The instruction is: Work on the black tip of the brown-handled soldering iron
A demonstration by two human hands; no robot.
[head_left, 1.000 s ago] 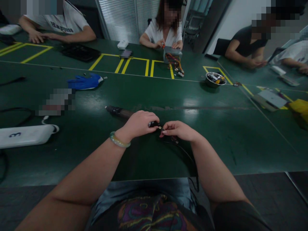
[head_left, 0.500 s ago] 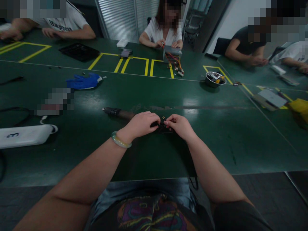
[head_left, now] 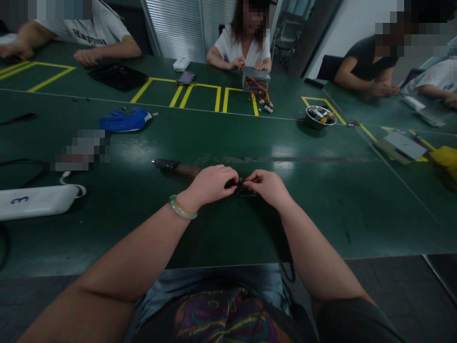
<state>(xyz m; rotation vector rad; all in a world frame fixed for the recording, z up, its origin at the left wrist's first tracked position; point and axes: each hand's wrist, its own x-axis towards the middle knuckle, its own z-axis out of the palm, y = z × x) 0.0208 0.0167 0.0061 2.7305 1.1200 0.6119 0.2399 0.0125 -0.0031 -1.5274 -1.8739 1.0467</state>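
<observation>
My left hand [head_left: 217, 183] is closed around a small black part [head_left: 246, 192] above the green table. From the right, my right hand [head_left: 267, 187] pinches at the same part, thumb and fingertips pressed together. Fingers cover much of the part, so its exact kind cannot be made out. A powered screwdriver [head_left: 178, 167] with a dark nose and brownish body lies just left of my left hand, its bit pointing left. Its rear end is hidden behind that hand. A black cord [head_left: 285, 233] runs down past the table edge beside my right forearm.
A blue glove [head_left: 124, 120] lies at the left, with a white power strip [head_left: 35, 201] nearer me. Across the table, a person's hands touch a grey power supply box [head_left: 256, 78] with loose wires. A metal bowl [head_left: 320, 123] holds small parts. More people sit at both sides.
The small gold-marked piece at my right fingertips has tipped lower and shows less. My hands stay almost in place. At the far left, a person's hand has shifted on the table.
</observation>
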